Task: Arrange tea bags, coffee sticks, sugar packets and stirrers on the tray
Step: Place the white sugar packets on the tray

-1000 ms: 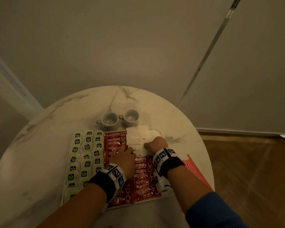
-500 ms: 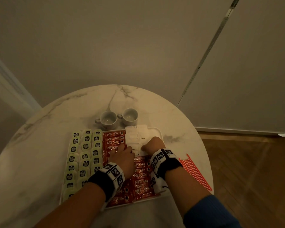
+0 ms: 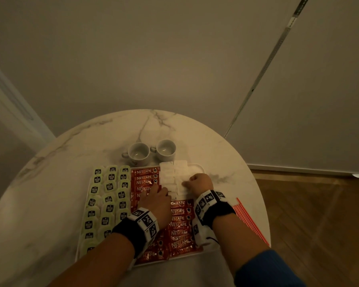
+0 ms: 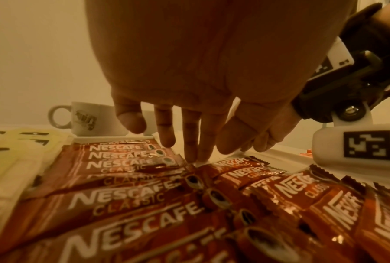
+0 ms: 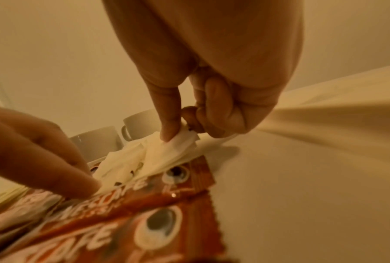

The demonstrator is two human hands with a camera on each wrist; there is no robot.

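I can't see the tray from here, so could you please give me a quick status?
Right hand pinches a white sugar packet. Left hand, fingers straight, presses on sugar packets. Red stirrers off the tray, on the table.

On the tray (image 3: pixel 199 167), tea bags (image 3: pixel 108 201) lie left of coffee sticks (image 3: pixel 180 226); cups (image 3: pixel 138 153) behind.

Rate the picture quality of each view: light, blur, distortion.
Head view: dim, warm light, wide-angle bending at the edges, Nescafe sticks still legible. Left wrist view: strong amber cast, left hand soft, nearest sticks blurred, cup fairly sharp. Right wrist view: blurred throughout, the sugar packet pinched by the right hand washed out.
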